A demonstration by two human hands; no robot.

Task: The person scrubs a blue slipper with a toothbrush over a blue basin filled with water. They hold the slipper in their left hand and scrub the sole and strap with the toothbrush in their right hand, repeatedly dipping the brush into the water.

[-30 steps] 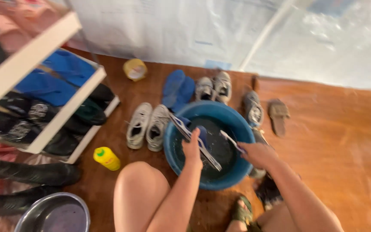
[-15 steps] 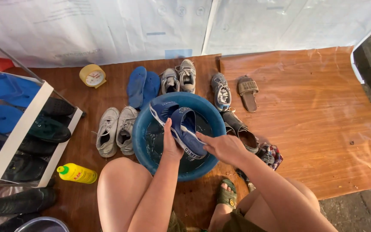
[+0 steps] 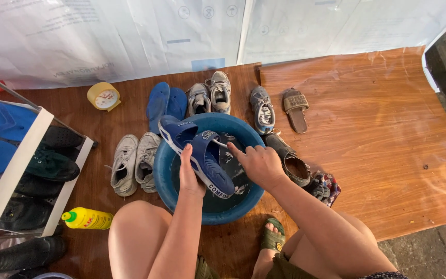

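Two bare hands meet over a blue basin (image 3: 169, 194) on the wooden floor; the left hand (image 3: 188, 175) is closed round a dark blue slide sandal (image 3: 197, 155), holding it tilted above the dark water; the right hand (image 3: 257, 164) rests its fingers, loosely spread, on the sandal's strap; a pair of white sneakers (image 3: 132, 163) lies just beside the basin, a yellow bottle (image 3: 88, 219) nearer the shoe rack (image 3: 16, 170).

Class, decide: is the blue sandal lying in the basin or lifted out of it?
Lifted: the left hand holds the blue sandal tilted above the blue basin, its toe over the rim.
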